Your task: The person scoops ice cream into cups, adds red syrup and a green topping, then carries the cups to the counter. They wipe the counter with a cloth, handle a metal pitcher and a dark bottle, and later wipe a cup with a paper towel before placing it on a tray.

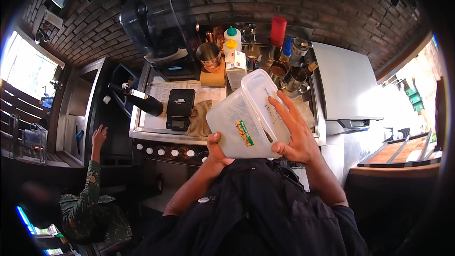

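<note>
A translucent plastic food container (231, 124) is held up in front of me, tilted on its side. Its lid (265, 101) bears handwriting and stands slightly ajar along one edge. My left hand (217, 149) grips the container's lower left end, thumb on its side. On the lid lie the spread fingers of my right hand (293, 133), with the thumb at its lower edge. Behind the container are a black digital scale (180, 108) and a crumpled tan cloth (199, 119). What the container holds cannot be made out.
A blender in a clear enclosure (160, 32), a carton (236, 67), squeeze bottles (231, 35), metal pitchers (296, 78) and a dark bottle (145, 102) crowd the steel counter (170, 136). At the left, a person in a patterned shirt (92, 206) reaches out an arm.
</note>
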A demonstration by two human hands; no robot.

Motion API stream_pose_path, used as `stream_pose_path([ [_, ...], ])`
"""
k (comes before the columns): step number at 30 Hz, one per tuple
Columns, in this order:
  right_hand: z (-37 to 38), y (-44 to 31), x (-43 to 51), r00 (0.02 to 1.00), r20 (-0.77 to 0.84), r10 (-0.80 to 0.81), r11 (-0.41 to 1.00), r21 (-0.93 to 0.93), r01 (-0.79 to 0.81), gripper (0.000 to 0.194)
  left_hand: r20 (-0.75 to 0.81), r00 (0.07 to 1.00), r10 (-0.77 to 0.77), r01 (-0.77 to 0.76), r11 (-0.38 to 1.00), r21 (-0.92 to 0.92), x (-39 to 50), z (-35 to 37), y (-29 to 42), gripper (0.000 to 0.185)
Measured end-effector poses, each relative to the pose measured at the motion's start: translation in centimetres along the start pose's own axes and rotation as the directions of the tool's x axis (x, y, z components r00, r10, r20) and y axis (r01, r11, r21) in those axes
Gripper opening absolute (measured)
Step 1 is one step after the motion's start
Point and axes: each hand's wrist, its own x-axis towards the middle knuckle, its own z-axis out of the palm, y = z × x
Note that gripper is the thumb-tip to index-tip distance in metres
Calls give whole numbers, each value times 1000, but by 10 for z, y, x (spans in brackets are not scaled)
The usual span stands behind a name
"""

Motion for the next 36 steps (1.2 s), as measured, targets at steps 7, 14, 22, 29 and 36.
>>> stream_pose_path([
  [7,-29,-16,3,973,208,100,971,-235,-50,99,-18,1000,7,-6,998,61,1,1,5,93],
  [14,-14,-15,3,978,205,-33,995,-84,51,89,-22,999,46,-44,994,96,4,10,10,91],
  [22,17,-36,7,997,-41,-58,994,-97,54,85,167,981,99,-73,986,-152,15,20,23,85],
  [29,15,-35,17,990,-56,-129,990,-58,125,104,106,983,152,-131,975,-179,19,22,41,76],
  [36,43,-25,53,896,-431,-104,611,683,400,174,57,964,258,-241,947,-210,36,79,51,76],
])
